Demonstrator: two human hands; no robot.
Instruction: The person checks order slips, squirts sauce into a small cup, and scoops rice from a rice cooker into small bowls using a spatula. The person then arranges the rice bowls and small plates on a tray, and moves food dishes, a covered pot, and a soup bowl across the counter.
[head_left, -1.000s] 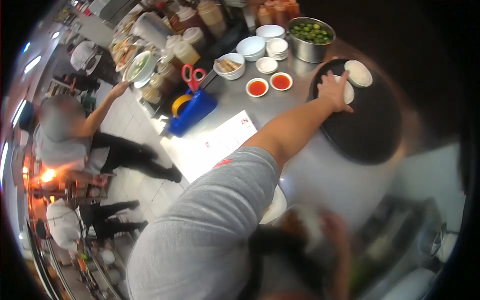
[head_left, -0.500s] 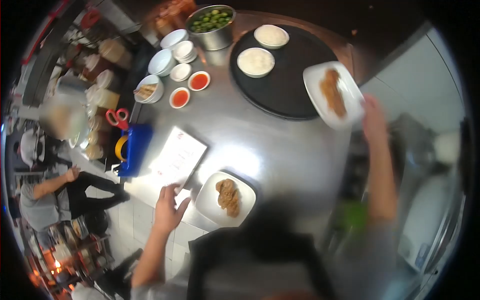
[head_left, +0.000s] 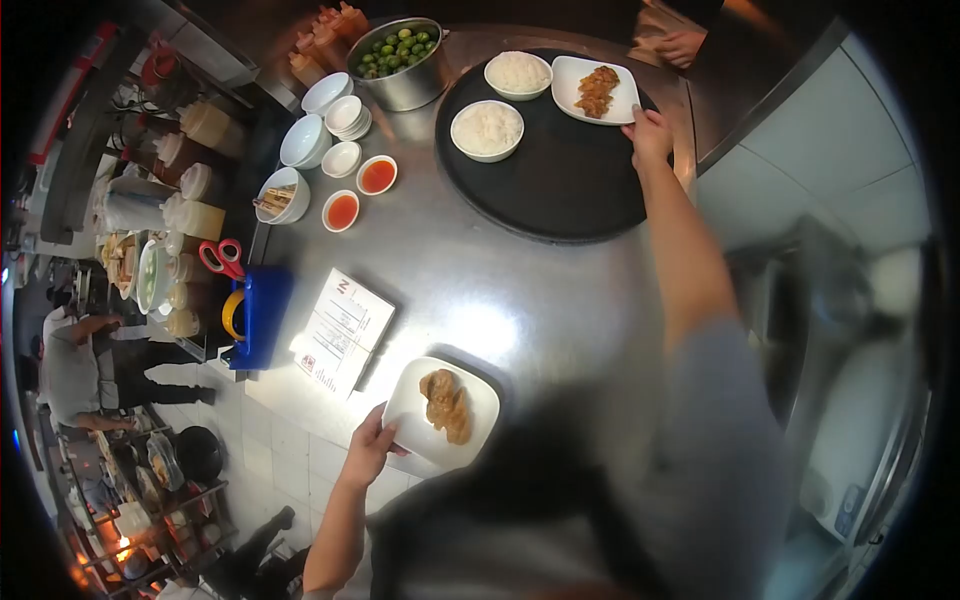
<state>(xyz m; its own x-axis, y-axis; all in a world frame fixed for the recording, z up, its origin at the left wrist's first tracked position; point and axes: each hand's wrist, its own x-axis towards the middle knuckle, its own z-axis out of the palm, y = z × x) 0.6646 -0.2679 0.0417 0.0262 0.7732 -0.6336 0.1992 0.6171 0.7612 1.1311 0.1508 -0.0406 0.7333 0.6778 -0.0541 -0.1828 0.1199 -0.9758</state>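
My right hand, arm stretched far out, pinches the near corner of a white plate bearing browned pieces of food. That plate is at the far edge of a round black tray, beside two bowls of white rice. Close to my body, my left hand grips the left edge of a second white plate; brown food lies on it. Just beyond my left hand is a printed paper slip pad.
Two small dishes of red sauce, stacked white bowls and a metal pot of green limes stand at the back left. A blue holder with red scissors is at the left edge. Another person's hand shows beyond the tray.
My right hand has carried its plate from the tray's right side forward and left over the tray's far edge. My left hand has moved from beside the paper onto the near plate's edge.
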